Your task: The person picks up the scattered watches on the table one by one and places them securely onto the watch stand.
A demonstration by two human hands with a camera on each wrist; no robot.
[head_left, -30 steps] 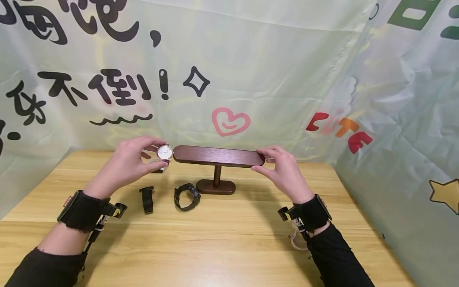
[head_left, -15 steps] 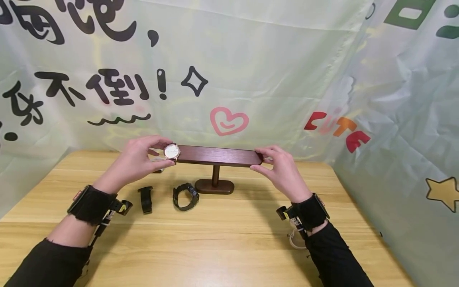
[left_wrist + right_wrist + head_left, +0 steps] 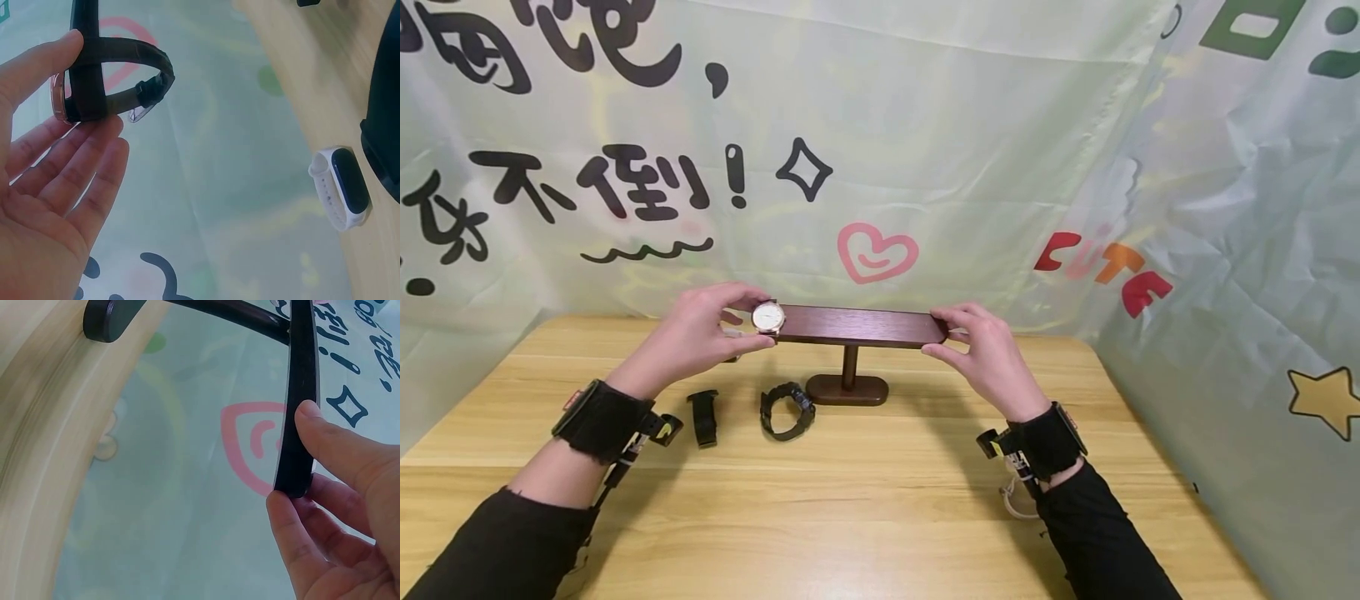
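Note:
A round wristwatch [image 3: 768,317] with a pale dial and dark strap sits around the left end of a dark wooden T-shaped watch stand [image 3: 865,325]. My left hand [image 3: 703,332] pinches the watch between thumb and fingers. In the left wrist view its buckled strap [image 3: 140,51] loops around the bar's end. My right hand [image 3: 988,358] grips the bar's right end, thumb on the lower edge; the right wrist view shows the fingers around the bar's tip [image 3: 294,478].
On the table [image 3: 850,500], a black watch [image 3: 787,411] lies left of the stand's base, and a black-strapped watch [image 3: 703,418] lies farther left. A white fitness band [image 3: 342,187] stands behind my left hand. A printed cloth [image 3: 970,167] hangs behind the table.
My left hand has moved right, sliding the wristwatch from beside the bar's left tip onto that end. The right hand keeps its grip, and the view has shifted slightly.

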